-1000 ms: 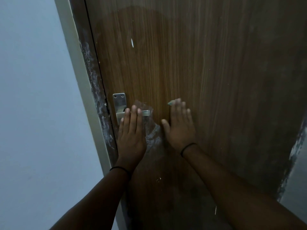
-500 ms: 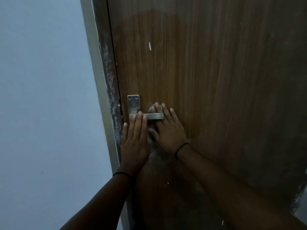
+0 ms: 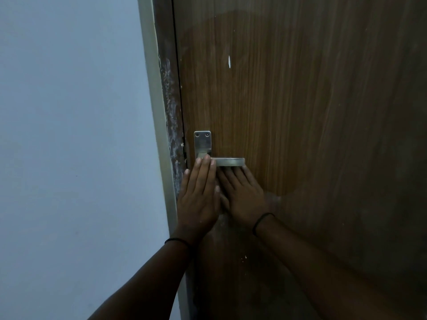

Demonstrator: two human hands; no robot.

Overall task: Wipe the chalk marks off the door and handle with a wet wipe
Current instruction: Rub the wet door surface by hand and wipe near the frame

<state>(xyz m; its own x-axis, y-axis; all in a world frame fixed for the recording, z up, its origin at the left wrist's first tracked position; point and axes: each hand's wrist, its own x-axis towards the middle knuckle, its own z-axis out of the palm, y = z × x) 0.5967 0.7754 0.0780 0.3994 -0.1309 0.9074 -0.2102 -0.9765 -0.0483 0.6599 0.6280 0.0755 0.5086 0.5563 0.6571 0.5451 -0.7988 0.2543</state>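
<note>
The brown wood-grain door fills the right of the head view. Its steel lever handle juts right from a back plate. My left hand lies flat on the door, fingertips over the handle's base, holding nothing. My right hand presses flat against the door just under the lever, fingertips tucked behind it. The wet wipe is hidden beneath that hand. A pale chalk smear shows by my right wrist. A short white mark sits higher up.
The door frame to the left carries white powdery streaks along its dark edge. A plain grey-blue wall fills the left side. A few white specks dot the door below my hands.
My right hand has slid left from open door surface to under the lever, right beside my left hand. The wipe's tip, seen earlier at the fingertips, is now hidden. The view shifted left.
</note>
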